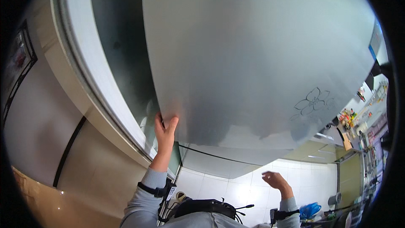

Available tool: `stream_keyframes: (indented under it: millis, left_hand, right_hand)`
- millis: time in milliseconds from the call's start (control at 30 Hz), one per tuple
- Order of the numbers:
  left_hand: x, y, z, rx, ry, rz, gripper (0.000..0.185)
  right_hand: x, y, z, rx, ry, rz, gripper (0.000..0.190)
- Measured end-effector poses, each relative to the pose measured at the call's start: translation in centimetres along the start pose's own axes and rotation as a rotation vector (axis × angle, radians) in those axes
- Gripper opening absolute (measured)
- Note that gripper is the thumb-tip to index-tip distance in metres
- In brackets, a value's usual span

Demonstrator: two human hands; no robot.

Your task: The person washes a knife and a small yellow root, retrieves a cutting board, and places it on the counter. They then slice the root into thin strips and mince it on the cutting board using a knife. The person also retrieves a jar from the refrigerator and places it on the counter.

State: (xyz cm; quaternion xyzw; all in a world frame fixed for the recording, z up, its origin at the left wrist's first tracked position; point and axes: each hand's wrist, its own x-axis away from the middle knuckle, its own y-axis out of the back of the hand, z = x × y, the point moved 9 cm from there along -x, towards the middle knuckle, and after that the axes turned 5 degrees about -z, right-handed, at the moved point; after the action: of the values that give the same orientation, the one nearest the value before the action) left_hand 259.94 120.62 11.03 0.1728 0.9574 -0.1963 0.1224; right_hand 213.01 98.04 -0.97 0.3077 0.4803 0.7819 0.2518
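A large silver-grey refrigerator door (246, 53) with a flower drawing (313, 101) on its face fills the middle of the view. My left hand (166, 131) is on its left edge, fingers hooked around the side and thumb on the front face; the fingertips are partly hidden. Below this door, a dark seam separates it from a lower panel (215, 160). Down at the right, my right hand (274, 180) hangs in the air over the floor, away from the door. Its fingers are loosely bent and slightly apart, with nothing seen in them.
A white door frame (104, 85) with a dark glass panel (123, 38) rises close on the left. To the right stands a kitchen counter (332, 134) with bottles and other goods. A blue plastic bag (310, 210) and a grey bin (334, 199) are near the white tiled floor (250, 190).
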Motion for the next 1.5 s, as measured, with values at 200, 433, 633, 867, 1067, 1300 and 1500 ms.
stream_keyframes:
  millis: [200, 433, 633, 867, 1067, 1300, 1500]
  left_hand:
    - [7.4, 4.0, -7.5, -0.080, -0.237, 0.088, 0.047]
    - [18.9, 5.4, -12.8, -0.021, -0.327, 0.486, 0.052]
    - [23.9, 1.1, -13.4, 0.276, -0.109, 0.922, 0.024]
    - [23.6, -4.0, -11.2, 0.235, -0.184, 1.129, 0.019]
    - [24.2, -7.0, -6.5, 0.142, -0.101, 1.320, 0.017]
    - [25.3, -9.9, -2.8, 0.135, -0.145, 1.469, 0.013]
    - [27.1, -11.5, -2.6, 0.136, -0.139, 1.578, 0.012]
  right_hand:
    - [4.8, 7.7, 14.1, -0.257, 0.110, -0.231, 0.026]
    - [15.5, 9.4, 19.7, -0.502, 0.226, -0.472, 0.029]
    - [26.3, 7.7, 12.0, -0.627, -0.006, -0.600, 0.038]
    - [40.4, 3.0, 6.9, -1.341, 0.080, -1.051, 0.054]
    - [45.7, -0.1, 2.6, -1.564, -0.069, -1.630, 0.069]
    - [45.7, -0.1, 2.4, -1.110, -0.179, -1.953, 0.069]
    - [47.5, -1.2, 1.2, -0.784, -0.390, -2.069, 0.064]
